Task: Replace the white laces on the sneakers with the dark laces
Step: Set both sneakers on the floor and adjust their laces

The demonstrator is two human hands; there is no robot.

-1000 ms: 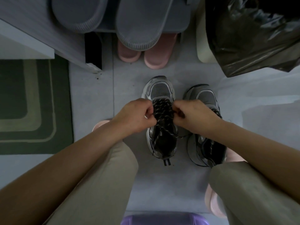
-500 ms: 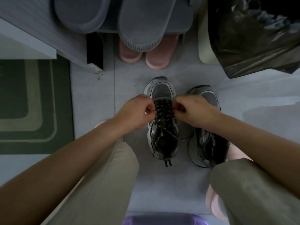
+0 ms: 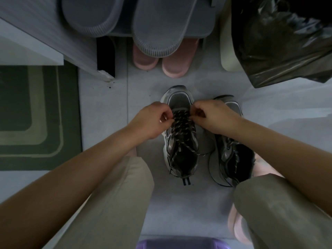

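1. Left grip (image 3: 152,121) is curled tight, its thumb and fingers pinching the dark laces (image 3: 182,126) at the rows nearest the toe.
2. Right grip (image 3: 213,117) pinches the same dark laces from the opposite side, just as narrow.
3. The grey sneaker (image 3: 180,97) they work on stands on the floor (image 3: 107,108) between the knees, toe pointing away, with loose lace ends trailing past the tongue.
4. The second sneaker (image 3: 231,159) sits just beside it, partly under the right forearm and also threaded with speckled dark lace.
5. The heel tab (image 3: 186,181) is dark with pale stripes, and any lettering is too small to read.
6. Beyond, pink slippers (image 3: 175,69) peek out below grey slippers (image 3: 158,24), with a black plastic bag (image 3: 278,42) to the right and a green mat (image 3: 36,105) to the left.
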